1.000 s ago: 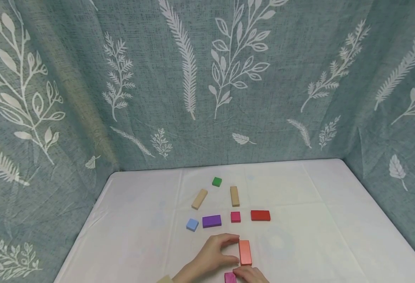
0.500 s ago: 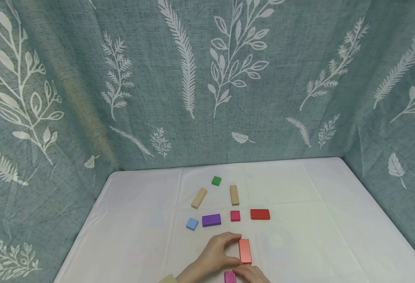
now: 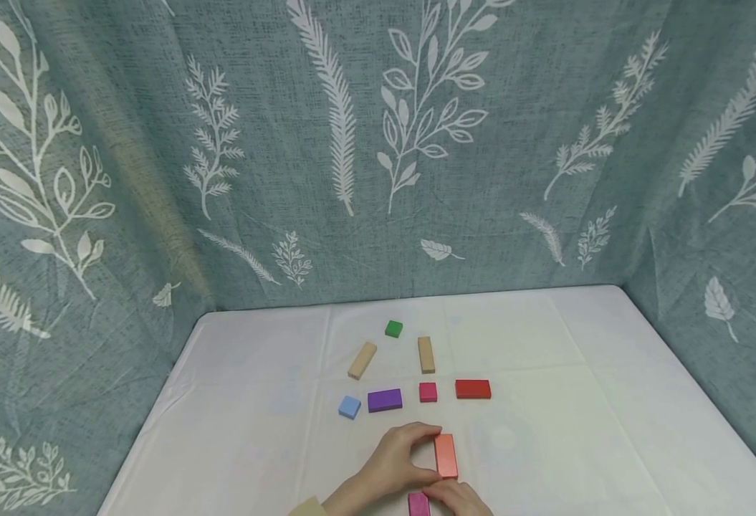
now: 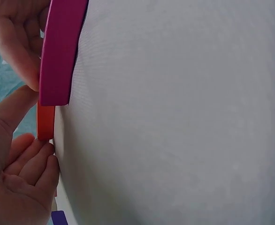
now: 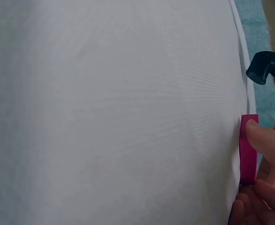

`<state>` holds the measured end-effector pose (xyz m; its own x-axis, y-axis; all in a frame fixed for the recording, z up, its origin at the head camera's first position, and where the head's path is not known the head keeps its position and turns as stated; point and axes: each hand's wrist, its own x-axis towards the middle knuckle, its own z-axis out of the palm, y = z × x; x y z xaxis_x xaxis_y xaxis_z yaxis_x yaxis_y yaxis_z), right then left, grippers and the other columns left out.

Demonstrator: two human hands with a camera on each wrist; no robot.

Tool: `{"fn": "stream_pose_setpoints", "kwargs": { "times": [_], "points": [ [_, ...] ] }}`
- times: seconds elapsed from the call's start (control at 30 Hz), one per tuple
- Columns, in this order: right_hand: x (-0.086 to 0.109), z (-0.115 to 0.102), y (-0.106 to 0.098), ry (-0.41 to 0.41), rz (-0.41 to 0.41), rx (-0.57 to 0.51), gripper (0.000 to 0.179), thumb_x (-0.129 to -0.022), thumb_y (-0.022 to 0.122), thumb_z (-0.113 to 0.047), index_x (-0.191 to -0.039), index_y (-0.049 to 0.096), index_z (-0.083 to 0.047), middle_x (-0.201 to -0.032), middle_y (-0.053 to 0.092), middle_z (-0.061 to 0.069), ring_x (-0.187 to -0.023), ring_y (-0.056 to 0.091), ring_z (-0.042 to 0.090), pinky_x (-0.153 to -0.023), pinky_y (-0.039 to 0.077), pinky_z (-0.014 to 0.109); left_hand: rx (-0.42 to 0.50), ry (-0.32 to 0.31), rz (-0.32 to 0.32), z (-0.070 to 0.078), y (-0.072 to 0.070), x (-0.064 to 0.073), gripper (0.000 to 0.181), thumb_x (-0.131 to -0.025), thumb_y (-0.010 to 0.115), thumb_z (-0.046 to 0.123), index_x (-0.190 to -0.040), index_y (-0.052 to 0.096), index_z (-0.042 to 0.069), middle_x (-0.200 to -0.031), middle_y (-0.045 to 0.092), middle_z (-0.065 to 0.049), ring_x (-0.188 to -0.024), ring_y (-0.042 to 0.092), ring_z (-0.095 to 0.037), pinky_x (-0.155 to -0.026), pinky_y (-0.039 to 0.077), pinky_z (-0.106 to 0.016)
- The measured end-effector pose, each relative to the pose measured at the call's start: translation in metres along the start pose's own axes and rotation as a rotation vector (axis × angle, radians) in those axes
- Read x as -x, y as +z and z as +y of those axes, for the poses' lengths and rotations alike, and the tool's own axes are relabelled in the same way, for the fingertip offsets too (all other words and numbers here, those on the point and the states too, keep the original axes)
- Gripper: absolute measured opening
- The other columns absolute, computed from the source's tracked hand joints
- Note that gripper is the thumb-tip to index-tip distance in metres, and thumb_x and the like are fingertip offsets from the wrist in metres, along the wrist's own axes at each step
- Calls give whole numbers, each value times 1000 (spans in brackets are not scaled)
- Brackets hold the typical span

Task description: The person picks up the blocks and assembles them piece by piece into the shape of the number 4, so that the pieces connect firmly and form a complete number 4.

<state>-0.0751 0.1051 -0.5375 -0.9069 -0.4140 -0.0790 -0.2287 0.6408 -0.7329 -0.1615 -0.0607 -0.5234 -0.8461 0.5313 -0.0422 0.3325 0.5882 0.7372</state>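
My left hand (image 3: 392,462) holds an orange rectangular block (image 3: 446,456) between thumb and fingers, one at each short end, with the block lying on the table. In the left wrist view the fingertips (image 4: 46,149) meet the end of the orange block (image 4: 45,123). Close below, my right hand (image 3: 460,497) pinches a magenta block (image 3: 419,504) lengthwise; the frame edge cuts off its near part in the head view. The right wrist view has the thumb on one end of the magenta block (image 5: 248,154) and fingers at the other.
On the white table (image 3: 577,430) beyond my hands lie a purple block (image 3: 385,400), a blue cube (image 3: 350,407), a pink cube (image 3: 428,392), a red block (image 3: 473,389), two wooden blocks (image 3: 426,355) and a green cube (image 3: 393,329). A patterned curtain (image 3: 274,143) surrounds the table.
My left hand has shifted slightly right, its thumb and fingertips coming onto the ends of the orange block. The right hand stays at the magenta block.
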Motion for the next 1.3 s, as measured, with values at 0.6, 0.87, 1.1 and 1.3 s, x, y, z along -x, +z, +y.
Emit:
{"fn": "stream_pose_setpoints", "kwargs": {
  "times": [0.6,0.87,1.1,1.3],
  "points": [
    [-3,1,-3,-25,-24,-31,52,-85,65,-47,-117,61,-6,-114,63,0,-103,54,8,-91,50,23,-3,-30,-5,1,2,0,57,-71,82,35,-122,64,15,-119,67,6,-114,59,-12,-99,49,-35],
    [-7,2,-4,31,-69,-60,51,-82,68,-44,-117,61,-8,-114,62,-1,-100,52,7,-92,50,24,-11,-47,-17,5,0,0,57,-71,82,37,-122,65,16,-118,67,6,-114,59,-12,-98,50,-34],
    [-10,0,-7,77,-95,-71,51,-82,69,-44,-118,61,-8,-115,62,0,-98,52,7,-93,51,28,-27,-67,-25,7,-1,-2,57,-70,82,36,-121,65,16,-118,68,6,-114,60,-13,-97,51,-35],
    [-11,2,-10,51,-106,-133,46,-84,70,-35,-116,60,-3,-106,61,1,-84,48,-1,-81,50,19,-39,-62,-22,7,-1,-2,57,-70,83,34,-120,66,16,-117,68,6,-113,60,-12,-97,51,-35]
  ]
}}
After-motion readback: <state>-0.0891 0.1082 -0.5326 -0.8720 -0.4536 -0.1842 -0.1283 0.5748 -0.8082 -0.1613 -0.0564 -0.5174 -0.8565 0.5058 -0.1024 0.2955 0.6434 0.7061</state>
